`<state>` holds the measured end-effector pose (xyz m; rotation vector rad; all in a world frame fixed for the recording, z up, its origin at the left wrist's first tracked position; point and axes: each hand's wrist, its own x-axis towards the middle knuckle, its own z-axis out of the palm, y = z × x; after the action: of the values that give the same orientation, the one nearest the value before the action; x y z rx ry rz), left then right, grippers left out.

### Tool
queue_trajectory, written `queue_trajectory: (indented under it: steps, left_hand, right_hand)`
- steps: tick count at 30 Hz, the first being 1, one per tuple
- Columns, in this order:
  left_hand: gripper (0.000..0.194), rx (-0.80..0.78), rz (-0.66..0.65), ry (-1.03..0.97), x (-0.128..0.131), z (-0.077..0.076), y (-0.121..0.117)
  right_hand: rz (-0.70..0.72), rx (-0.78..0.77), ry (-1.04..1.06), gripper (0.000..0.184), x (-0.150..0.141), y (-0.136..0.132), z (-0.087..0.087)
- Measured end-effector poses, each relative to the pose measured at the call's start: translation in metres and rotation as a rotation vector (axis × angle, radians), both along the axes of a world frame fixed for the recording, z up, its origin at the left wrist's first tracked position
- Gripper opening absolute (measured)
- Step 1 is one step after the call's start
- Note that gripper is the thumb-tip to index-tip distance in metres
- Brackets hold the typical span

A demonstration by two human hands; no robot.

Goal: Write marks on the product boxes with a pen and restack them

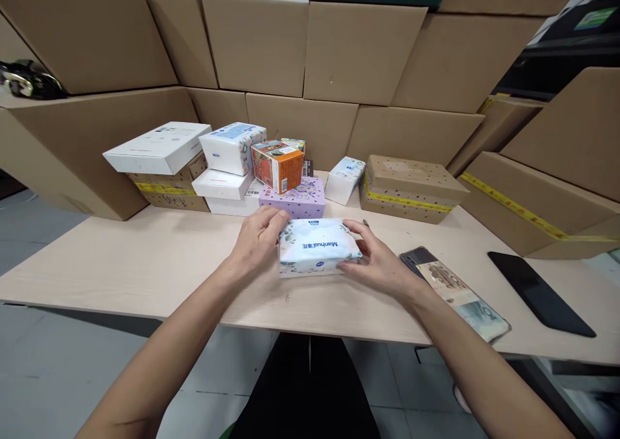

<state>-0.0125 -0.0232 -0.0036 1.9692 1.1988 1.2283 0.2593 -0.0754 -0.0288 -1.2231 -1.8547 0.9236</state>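
Note:
A white and pale blue tissue pack [317, 242] marked "Manhua" lies in front of me near the table's front edge. My left hand [261, 232] grips its left end, the fingers partly hidden behind the pack. On the opposite end, my right hand [375, 258] closes with the thumb along the near side and the fingers at the top and far side. Just behind the pack sits a lilac patterned box [295, 197], with an orange printed box [277, 166] resting tilted on top of it.
At the left, white boxes [157, 148] and another tissue pack [232, 147] are stacked. A third tissue pack [345, 179] leans by a brown taped carton [411, 187]. A phone in a banknote-patterned case [450, 290] and a black phone [540, 294] lie right. Cardboard walls [256, 42] enclose the back.

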Motion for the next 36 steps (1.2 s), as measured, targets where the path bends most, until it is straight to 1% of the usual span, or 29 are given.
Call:
queue_trajectory:
  steps: [2, 4, 5, 7, 9, 12, 14, 15, 17, 21, 23, 26, 29, 30, 32, 34, 36]
  left_hand:
    - [0.041, -0.054, 0.035, 0.059, -0.002, 0.000, 0.002]
    - [0.046, -0.104, 0.013, 0.138, -0.006, 0.001, 0.004]
    - [0.048, -0.124, -0.017, 0.176, -0.008, 0.002, 0.005]
    - [0.050, -0.155, -0.072, 0.227, -0.012, 0.001, 0.007]
    - [0.051, -0.202, -0.114, 0.236, -0.015, 0.000, 0.008]
    - [0.056, -0.332, -0.167, 0.198, -0.014, -0.004, 0.007]
    - [0.058, -0.367, -0.183, 0.174, -0.012, -0.006, 0.006]
    - [0.058, -0.342, -0.172, 0.170, -0.011, -0.006, 0.005]
    - [0.057, -0.239, -0.124, 0.178, -0.009, -0.004, 0.004]
    - [0.053, -0.008, -0.027, 0.176, -0.005, 0.001, 0.002]
    - [0.050, 0.072, -0.004, 0.156, -0.003, 0.003, 0.000]
    - [0.045, 0.079, 0.001, 0.101, 0.000, 0.002, -0.003]
    - [0.029, 0.069, 0.030, 0.029, 0.003, -0.002, -0.004]
    - [0.023, 0.075, 0.046, 0.018, 0.004, -0.003, -0.004]
    - [0.014, 0.082, 0.065, 0.006, 0.006, -0.005, -0.004]
    - [0.014, 0.076, 0.064, -0.010, 0.006, -0.006, -0.004]
    - [0.014, 0.086, 0.061, -0.021, 0.007, -0.006, -0.004]
  right_hand:
    - [0.018, 0.009, -0.009, 0.088, -0.001, -0.001, 0.000]
    - [0.017, -0.023, 0.003, 0.095, 0.000, -0.001, 0.000]
    - [0.005, -0.038, 0.011, 0.095, 0.001, 0.000, 0.000]
    - [-0.038, -0.064, 0.017, 0.085, 0.002, 0.001, 0.000]
    - [-0.070, -0.083, 0.013, 0.073, 0.003, 0.001, 0.000]
    - [-0.049, -0.117, 0.016, 0.066, 0.003, 0.001, 0.002]
    - [-0.033, -0.099, 0.021, 0.061, 0.002, 0.000, 0.003]
    - [-0.031, -0.072, 0.020, 0.059, 0.002, 0.000, 0.004]
    - [-0.027, -0.011, 0.028, 0.057, 0.001, -0.002, 0.004]
    - [-0.032, 0.066, 0.133, 0.063, 0.000, -0.001, 0.000]
    - [-0.057, 0.112, 0.177, 0.064, -0.001, 0.001, -0.003]
    - [-0.099, 0.133, 0.200, 0.055, -0.002, 0.002, -0.005]
    - [-0.135, 0.113, 0.202, 0.035, -0.001, 0.002, -0.002]
    - [-0.172, 0.117, 0.182, 0.032, 0.000, 0.003, -0.001]
    - [-0.311, 0.170, 0.062, 0.034, 0.004, 0.005, 0.001]
    - [-0.488, 0.243, -0.186, 0.031, 0.008, 0.008, 0.001]
    - [-0.602, 0.227, -0.493, 0.028, 0.012, 0.010, 0.000]
